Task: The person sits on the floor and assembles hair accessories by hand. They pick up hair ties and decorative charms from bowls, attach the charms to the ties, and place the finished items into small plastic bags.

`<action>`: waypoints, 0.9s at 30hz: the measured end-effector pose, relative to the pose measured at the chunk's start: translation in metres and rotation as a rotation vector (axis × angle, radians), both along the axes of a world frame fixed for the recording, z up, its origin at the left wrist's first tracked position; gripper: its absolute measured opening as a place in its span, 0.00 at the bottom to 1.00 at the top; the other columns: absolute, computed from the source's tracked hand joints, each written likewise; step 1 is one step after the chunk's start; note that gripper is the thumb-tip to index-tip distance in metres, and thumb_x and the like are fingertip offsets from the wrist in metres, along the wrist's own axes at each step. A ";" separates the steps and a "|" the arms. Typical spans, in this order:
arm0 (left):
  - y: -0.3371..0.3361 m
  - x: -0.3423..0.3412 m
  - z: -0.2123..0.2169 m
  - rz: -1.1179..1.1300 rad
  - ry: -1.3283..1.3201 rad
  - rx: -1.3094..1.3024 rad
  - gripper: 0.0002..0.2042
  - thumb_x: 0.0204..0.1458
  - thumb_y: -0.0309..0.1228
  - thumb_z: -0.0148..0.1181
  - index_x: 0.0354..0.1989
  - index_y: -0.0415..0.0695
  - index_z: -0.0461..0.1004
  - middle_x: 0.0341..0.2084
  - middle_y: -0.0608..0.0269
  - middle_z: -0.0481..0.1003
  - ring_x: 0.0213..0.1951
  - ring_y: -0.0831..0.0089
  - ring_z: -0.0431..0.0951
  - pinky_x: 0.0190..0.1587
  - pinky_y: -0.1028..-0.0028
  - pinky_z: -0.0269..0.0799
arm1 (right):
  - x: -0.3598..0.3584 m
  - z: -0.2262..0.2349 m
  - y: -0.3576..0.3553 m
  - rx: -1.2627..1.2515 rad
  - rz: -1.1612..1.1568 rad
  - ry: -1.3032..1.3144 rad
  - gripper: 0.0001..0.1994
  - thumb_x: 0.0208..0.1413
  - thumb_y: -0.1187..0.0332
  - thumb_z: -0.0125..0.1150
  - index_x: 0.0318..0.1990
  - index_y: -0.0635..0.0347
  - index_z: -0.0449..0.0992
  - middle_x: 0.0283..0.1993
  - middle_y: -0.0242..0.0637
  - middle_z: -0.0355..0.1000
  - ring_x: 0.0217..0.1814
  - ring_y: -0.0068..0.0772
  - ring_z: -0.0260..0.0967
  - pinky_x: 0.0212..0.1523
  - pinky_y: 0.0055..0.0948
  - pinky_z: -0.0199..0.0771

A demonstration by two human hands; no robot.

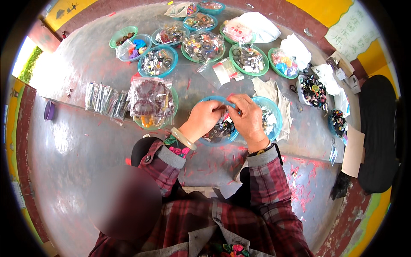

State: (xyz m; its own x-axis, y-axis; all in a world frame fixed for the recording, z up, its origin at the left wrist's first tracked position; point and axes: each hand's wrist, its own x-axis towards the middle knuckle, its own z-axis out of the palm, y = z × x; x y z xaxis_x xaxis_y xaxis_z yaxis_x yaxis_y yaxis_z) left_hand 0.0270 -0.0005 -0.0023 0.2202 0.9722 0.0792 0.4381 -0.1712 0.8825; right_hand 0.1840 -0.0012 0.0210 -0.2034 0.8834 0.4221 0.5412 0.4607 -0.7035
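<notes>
My left hand (pixel 204 117) and my right hand (pixel 247 116) meet with bent fingers over a blue basket (pixel 201 140) of small dark and coloured pieces. Both sets of fingertips are pinched close together. Whatever lies between them is too small and too covered to name. Just right of it, partly behind my right hand, stands another light-blue basket (pixel 279 124) with whitish and dark small items. A pale bangle (pixel 184 139) rings my left wrist, and a dark band (pixel 262 150) circles my right one.
Bagged beaded bracelets (pixel 150 100) lie on a green basket to the left, beside flat clear packets (pixel 106 100). Several baskets of small goods (pixel 158 62) stand farther back. At right are a white tray of dark pieces (pixel 312 90) and a cardboard sheet (pixel 353 150). Red scraps litter the floor.
</notes>
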 end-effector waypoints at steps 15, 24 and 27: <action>0.005 -0.011 0.005 0.077 -0.336 -0.283 0.10 0.50 0.30 0.57 0.37 0.35 0.75 0.29 0.63 0.77 0.30 0.80 0.74 0.29 0.80 0.69 | 0.021 -0.004 0.011 -0.605 -0.086 0.478 0.06 0.52 0.71 0.54 0.34 0.63 0.73 0.24 0.31 0.71 0.14 0.14 0.60 0.13 0.14 0.54; 0.004 -0.007 -0.003 0.069 -0.723 -0.382 0.12 0.53 0.30 0.55 0.39 0.32 0.73 0.32 0.58 0.76 0.33 0.75 0.76 0.35 0.76 0.75 | 0.032 0.002 0.010 -0.882 0.119 0.682 0.09 0.51 0.68 0.59 0.34 0.66 0.76 0.24 0.33 0.74 0.13 0.16 0.63 0.11 0.14 0.54; 0.004 -0.007 -0.004 0.051 -0.733 -0.373 0.12 0.53 0.30 0.55 0.39 0.31 0.73 0.33 0.57 0.75 0.33 0.74 0.76 0.37 0.76 0.75 | 0.037 0.008 0.009 -0.931 0.174 0.734 0.10 0.51 0.68 0.59 0.36 0.66 0.76 0.26 0.34 0.74 0.14 0.17 0.65 0.10 0.14 0.55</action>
